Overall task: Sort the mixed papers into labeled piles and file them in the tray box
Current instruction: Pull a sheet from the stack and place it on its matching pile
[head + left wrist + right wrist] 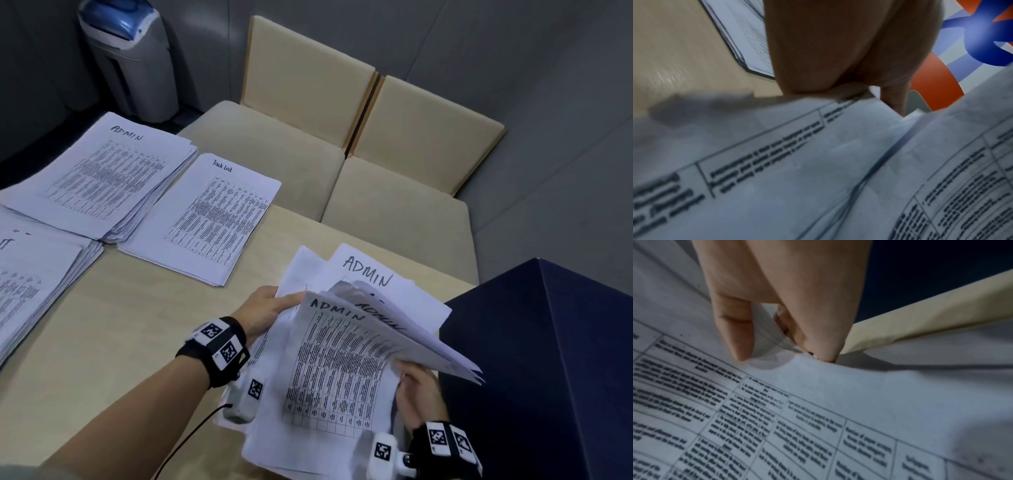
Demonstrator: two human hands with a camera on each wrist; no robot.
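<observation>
A loose stack of printed papers (329,377) lies at the table's near right; its top sheets are marked "ADMIN". My left hand (270,308) pinches the stack's upper left edge, thumb on top; the left wrist view shows the fingers (838,56) at the paper's edge. My right hand (416,387) pinches a few lifted sheets (411,335) by their lower right corner, fanned above the stack. The right wrist view shows the thumb and finger (777,305) gripping curled sheet edges. Sorted piles lie at the left: "ADMIN" (102,171), "Task List" (205,216) and a third pile (34,281), partly cut off.
A dark blue box (548,359) stands right beside the stack at the table's right end. Two beige chairs (394,144) sit beyond the far table edge. A grey bin with a blue lid (126,58) stands at the back left. Bare wood (102,342) shows between the piles and my arms.
</observation>
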